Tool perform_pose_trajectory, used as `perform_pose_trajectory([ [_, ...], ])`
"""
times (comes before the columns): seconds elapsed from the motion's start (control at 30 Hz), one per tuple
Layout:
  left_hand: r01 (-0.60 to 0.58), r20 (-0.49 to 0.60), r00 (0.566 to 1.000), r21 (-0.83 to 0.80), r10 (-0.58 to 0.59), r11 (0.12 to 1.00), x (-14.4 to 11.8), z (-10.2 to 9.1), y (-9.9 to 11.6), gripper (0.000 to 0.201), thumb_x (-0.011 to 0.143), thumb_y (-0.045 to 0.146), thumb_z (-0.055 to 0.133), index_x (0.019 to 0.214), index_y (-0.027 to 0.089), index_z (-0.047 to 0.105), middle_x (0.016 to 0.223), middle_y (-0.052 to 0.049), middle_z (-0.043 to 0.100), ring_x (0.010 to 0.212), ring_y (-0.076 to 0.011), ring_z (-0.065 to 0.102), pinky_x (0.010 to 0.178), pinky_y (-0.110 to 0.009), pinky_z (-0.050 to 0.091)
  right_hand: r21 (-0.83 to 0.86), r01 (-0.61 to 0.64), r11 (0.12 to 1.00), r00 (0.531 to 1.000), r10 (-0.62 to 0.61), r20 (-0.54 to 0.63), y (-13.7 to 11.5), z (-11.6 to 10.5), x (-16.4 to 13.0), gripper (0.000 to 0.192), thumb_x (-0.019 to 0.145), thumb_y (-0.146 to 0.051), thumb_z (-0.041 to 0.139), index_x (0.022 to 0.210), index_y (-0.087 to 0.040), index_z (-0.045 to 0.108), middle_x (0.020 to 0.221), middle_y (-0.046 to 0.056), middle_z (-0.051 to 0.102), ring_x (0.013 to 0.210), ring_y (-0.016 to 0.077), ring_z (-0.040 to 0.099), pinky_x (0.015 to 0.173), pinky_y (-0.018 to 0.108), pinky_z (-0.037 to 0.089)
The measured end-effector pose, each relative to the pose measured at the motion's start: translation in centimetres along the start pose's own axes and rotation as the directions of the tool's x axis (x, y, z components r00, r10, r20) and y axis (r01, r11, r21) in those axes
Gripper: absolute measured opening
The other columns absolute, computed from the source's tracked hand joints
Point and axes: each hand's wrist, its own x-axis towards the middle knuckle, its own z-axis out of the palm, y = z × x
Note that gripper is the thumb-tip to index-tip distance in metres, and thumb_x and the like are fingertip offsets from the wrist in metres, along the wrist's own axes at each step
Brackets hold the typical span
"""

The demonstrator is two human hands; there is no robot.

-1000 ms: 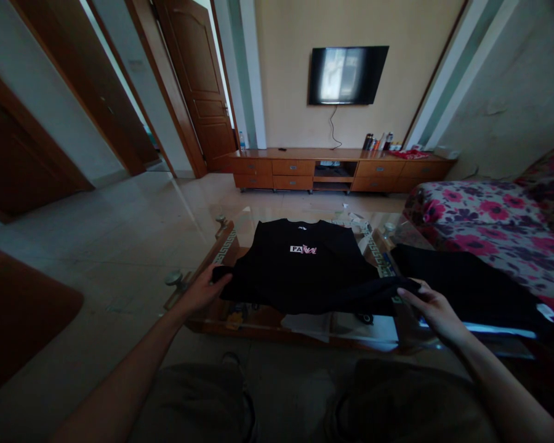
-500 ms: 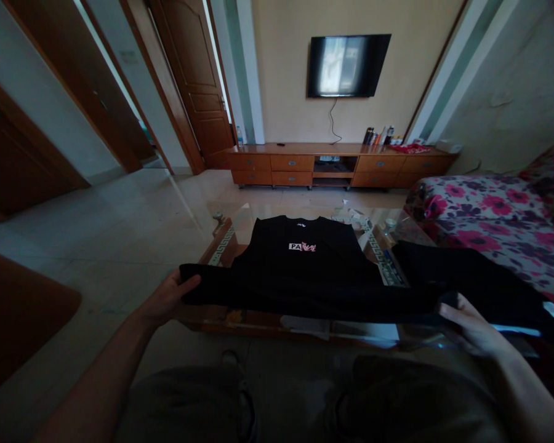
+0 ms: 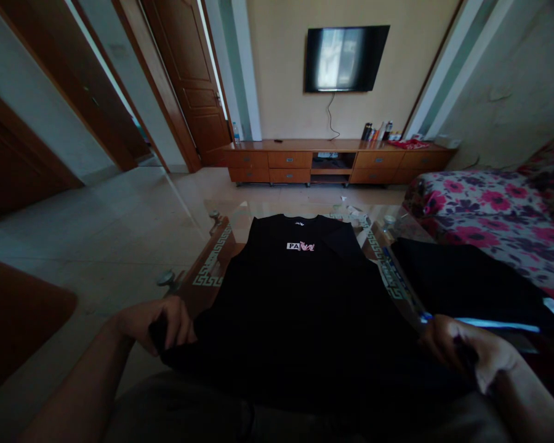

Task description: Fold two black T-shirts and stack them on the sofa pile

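Black sleeveless cotton shirt (image 3: 305,295) is being shown front-up, small white-and-pink chest print (image 3: 300,247) near the collar, fabric mostly flat, hem end dark and hard to read. Hem edge is being held close to the body, over the lap; the collar end is lying farther out on the glass-topped coffee table with the patterned border (image 3: 212,267).

Left hand (image 3: 154,323) is being closed around the shirt's near left corner, fingers curled over the cloth. Right hand (image 3: 466,354) is being clenched on the near right corner, knuckles up. The shirt is being spanned between the two hands, which are set well apart at its two near corners.

Just right of the shirt, a second dark folded garment (image 3: 461,283) is being seen on the table, with a pale strip along its near edge. Farther right, a sofa with a pink floral cover (image 3: 484,209) is being seen. Beyond the table, a long low wooden TV cabinet (image 3: 332,161) is being seen against the far wall, bottles standing on its right part, and a wall-mounted flat black television (image 3: 346,58) above it. A brown wooden door (image 3: 189,80) is being seen far left.
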Motion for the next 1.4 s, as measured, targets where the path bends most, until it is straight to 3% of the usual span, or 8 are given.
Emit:
perform_pose_trajectory([
  [0.17, 0.056, -0.262, 0.963, -0.033, -0.063, 0.998, -0.6, 0.4, -0.7, 0.03, 0.06, 0.046, 0.09, 0.073, 0.022, 0.078, 0.074, -0.01, 0.074, 0.072, -0.0265, 0.072, 0.077, -0.041, 0.061, 0.278, -0.032, 0.96, 0.953, 0.113, -0.28, -0.7, 0.0, 1.3, 0.045, 0.052, -0.055, 0.093, 0.083, -0.025, 0.077, 0.08, 0.006, 0.071, 0.07, 0.0199, 0.064, 0.064, 0.03, 0.051],
  [0.33, 0.095, -0.739, 0.612, -0.285, -0.282, 0.954, 4.0, -0.2, -2.2, 0.045, 0.075, 0.048, 0.08, 0.11, 0.02, 0.073, 0.098, -0.01, 0.076, 0.095, -0.0295, 0.072, 0.086, -0.044, 0.059, 0.376, 0.047, 0.926, 0.829, 0.174, -0.532, -3.1, 1.0, 6.2, 0.043, 0.076, -0.05, 0.082, 0.106, -0.022, 0.07, 0.097, 0.006, 0.075, 0.085, 0.0221, 0.07, 0.078, 0.033, 0.058],
  [0.5, 0.221, -0.975, 0.22, 0.048, -0.001, 0.974, 10.0, -4.3, -4.4, 0.057, 0.073, 0.062, 0.073, 0.107, 0.016, 0.07, 0.098, -0.01, 0.076, 0.097, -0.0298, 0.07, 0.084, -0.038, 0.056, 0.183, 0.103, 0.978, 0.632, 0.078, -0.771, -3.4, -2.6, 11.8, 0.039, 0.08, -0.054, 0.074, 0.104, -0.024, 0.068, 0.093, 0.005, 0.076, 0.084, 0.0243, 0.071, 0.073, 0.034, 0.06],
  [0.6, 0.412, -0.982, 0.116, 0.185, 0.15, 0.892, 12.4, -6.7, -6.3, 0.049, 0.082, 0.059, 0.063, 0.106, 0.017, 0.069, 0.101, -0.011, 0.075, 0.099, -0.0289, 0.069, 0.087, -0.038, 0.054, -0.098, -0.144, 0.985, 0.526, -0.007, -0.851, -1.9, -5.3, 15.1, 0.038, 0.082, -0.053, 0.067, 0.099, -0.019, 0.069, 0.093, 0.01, 0.075, 0.084, 0.0281, 0.072, 0.075, 0.038, 0.058],
  [0.73, 0.597, -0.989, 0.106, 0.148, 0.105, 0.789, 14.1, -8.3, -8.9, 0.035, 0.084, 0.046, 0.062, 0.104, 0.018, 0.065, 0.098, -0.012, 0.073, 0.091, -0.0273, 0.07, 0.085, -0.038, 0.051, -0.285, -0.46, 0.841, 0.399, -0.09, -0.912, 1.0, -6.1, 17.8, 0.038, 0.083, -0.044, 0.062, 0.108, -0.017, 0.067, 0.098, 0.014, 0.074, 0.092, 0.03, 0.071, 0.084, 0.04, 0.054],
  [0.93, 0.639, -0.982, 0.172, 0.169, 0.075, 0.751, 14.1, -8.6, -10.3, 0.044, 0.074, 0.023, 0.065, 0.117, 0.022, 0.053, 0.093, -0.004, 0.069, 0.085, -0.0225, 0.068, 0.081, -0.033, 0.049, -0.367, -0.397, 0.842, 0.486, -0.146, -0.861, 3.2, -5.6, 17.4, 0.042, 0.08, -0.031, 0.057, 0.122, -0.024, 0.057, 0.091, 0.006, 0.073, 0.071, 0.0218, 0.067, 0.073, 0.032, 0.051],
  [1.2, 0.681, -0.969, 0.034, 0.201, 0.244, 0.704, 15.2, -8.0, -8.6, 0.039, 0.083, 0.025, 0.058, 0.117, 0.023, 0.04, 0.096, -0.006, 0.062, 0.088, -0.0252, 0.066, 0.082, -0.037, 0.048, -0.321, -0.319, 0.892, 0.373, -0.194, -0.907, 2.6, -6.2, 17.7, 0.033, 0.08, -0.029, 0.053, 0.113, -0.022, 0.052, 0.097, 0.01, 0.071, 0.079, 0.0239, 0.068, 0.077, 0.033, 0.051],
  [1.4, 0.717, -0.938, 0.278, 0.345, 0.207, 0.606, 14.4, -7.9, -10.4, 0.031, 0.075, 0.017, 0.055, 0.105, 0.025, 0.053, 0.095, -0.004, 0.06, 0.093, -0.0247, 0.063, 0.089, -0.039, 0.049, -0.361, -0.331, 0.872, 0.566, -0.122, -0.815, 3.6, -5.9, 17.0, 0.022, 0.077, -0.028, 0.058, 0.099, -0.024, 0.062, 0.091, 0.004, 0.073, 0.077, 0.0204, 0.068, 0.076, 0.031, 0.053],
])
